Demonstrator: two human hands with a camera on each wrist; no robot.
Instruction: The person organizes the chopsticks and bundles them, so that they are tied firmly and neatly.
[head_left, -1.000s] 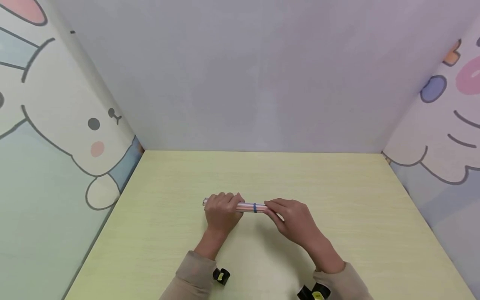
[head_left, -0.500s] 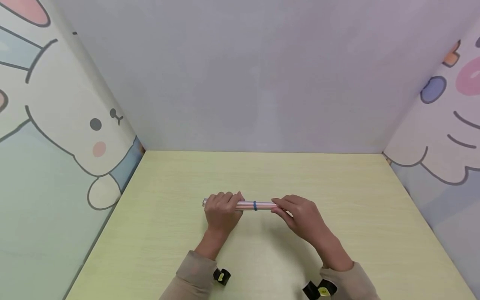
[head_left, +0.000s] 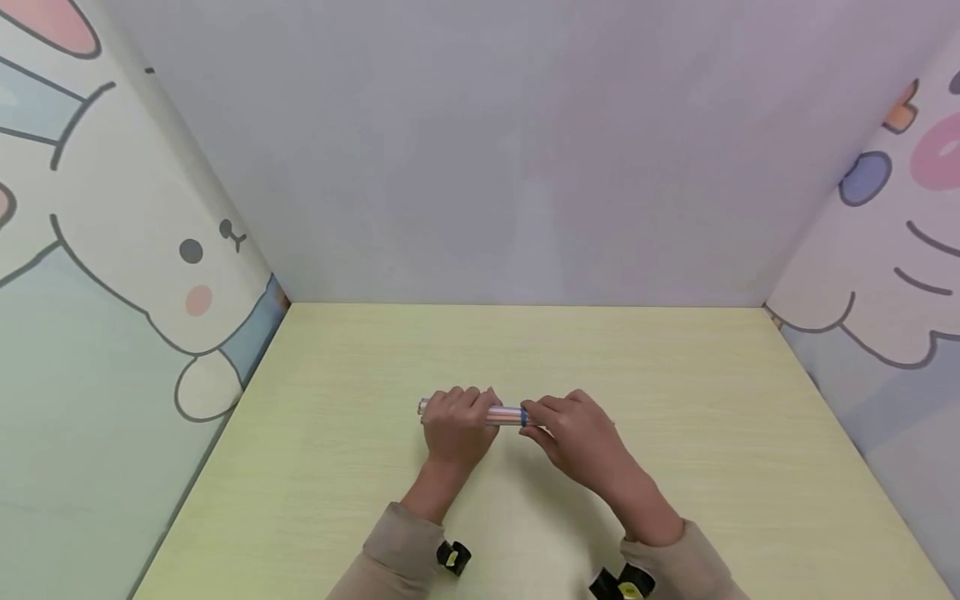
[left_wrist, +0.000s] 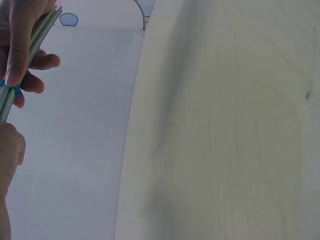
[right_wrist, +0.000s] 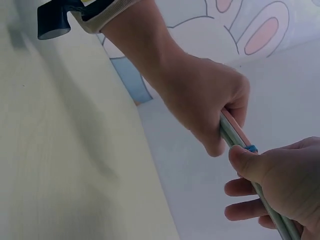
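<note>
My left hand (head_left: 456,427) grips a bundle of thin pastel sticks (head_left: 506,416) around its left part, with one end poking out past the fist. A blue elastic band (head_left: 523,416) circles the bundle to the right of that fist. My right hand (head_left: 581,437) pinches the bundle right at the band, covering much of the right part. In the right wrist view the right thumb (right_wrist: 242,160) lies against the band, and the other fingers are under the sticks. The left wrist view shows the far stick ends (left_wrist: 56,12) beyond the right hand. Pink and pale green sticks show between the hands.
A pale yellow wooden table (head_left: 360,350) lies below the raised hands, whose shadows fall on it. A grey wall (head_left: 480,167) closes the back, with cartoon-printed panels (head_left: 135,208) at both sides. Black cameras (head_left: 453,557) sit at both wrists.
My right hand first slid right along the bundle, away from the band, then came back left onto it. The left hand and the bundle have shifted slightly right.
</note>
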